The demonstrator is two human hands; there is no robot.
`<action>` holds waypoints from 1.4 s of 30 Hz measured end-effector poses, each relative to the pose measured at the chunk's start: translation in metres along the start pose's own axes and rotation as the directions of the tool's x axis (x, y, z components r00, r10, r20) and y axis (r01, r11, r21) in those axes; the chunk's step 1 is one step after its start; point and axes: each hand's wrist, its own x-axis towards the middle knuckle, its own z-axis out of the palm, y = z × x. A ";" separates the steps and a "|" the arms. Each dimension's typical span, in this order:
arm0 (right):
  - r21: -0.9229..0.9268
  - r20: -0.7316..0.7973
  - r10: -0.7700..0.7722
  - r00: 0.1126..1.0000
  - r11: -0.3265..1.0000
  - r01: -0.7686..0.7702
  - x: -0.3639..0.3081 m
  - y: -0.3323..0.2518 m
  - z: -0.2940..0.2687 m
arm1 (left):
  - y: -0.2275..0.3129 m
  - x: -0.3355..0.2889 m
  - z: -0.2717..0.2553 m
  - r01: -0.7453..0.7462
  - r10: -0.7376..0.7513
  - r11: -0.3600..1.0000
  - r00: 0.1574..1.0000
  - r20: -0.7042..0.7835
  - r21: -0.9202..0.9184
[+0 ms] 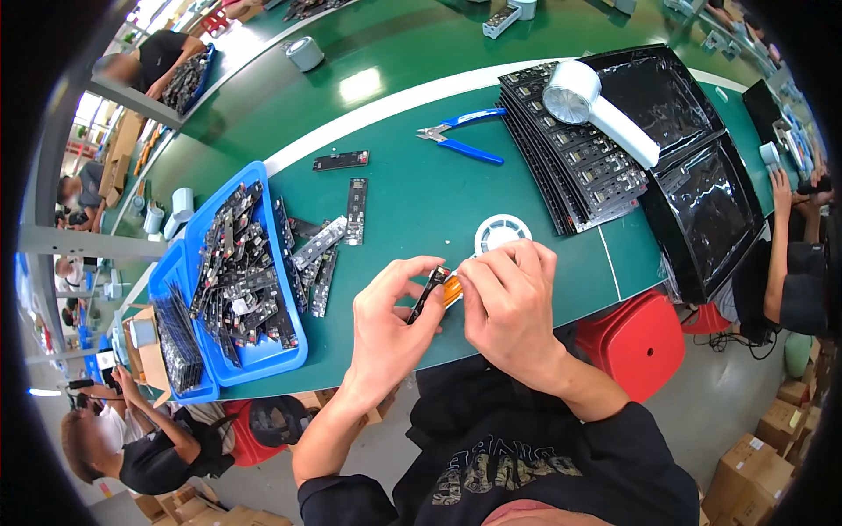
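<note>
In front of my body, my left hand [390, 302] grips a narrow black circuit board [428, 294] tilted between thumb and fingers. Beside it, my right hand [513, 302] is closed in a pinch, its fingertips against the edge of an orange piece [453, 288] with a pale rim. What those fingertips hold is hidden. Just beyond the right hand lies a white round reel-like part [502, 231]. Loose circuit boards, including one upright strip [356, 211] and one sideways strip [341, 160], lie on the green table to the left.
A blue bin [298, 355] heaped with small boards stands at left. Blue-handled cutters [474, 149] lie farther back. At right, a white handheld fan [624, 131] rests on stacked board panels [570, 167] beside black plastic-wrapped trays [702, 202]. A red stool [636, 346] stands near the table edge.
</note>
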 end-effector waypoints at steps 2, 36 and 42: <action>-0.003 -0.004 -0.004 1.000 1.000 0.004 0.000 0.000 0.000 | 0.000 0.000 0.001 -0.022 0.022 1.000 1.000 0.000 0.013; -0.104 0.011 -0.102 0.995 0.989 0.103 0.001 0.001 0.003 | 0.001 0.001 0.013 -0.198 0.221 0.938 0.974 -0.049 0.285; -0.086 0.009 -0.121 0.993 0.989 0.121 0.002 0.007 0.000 | 0.009 0.005 0.013 -0.180 0.207 0.949 0.975 -0.079 0.259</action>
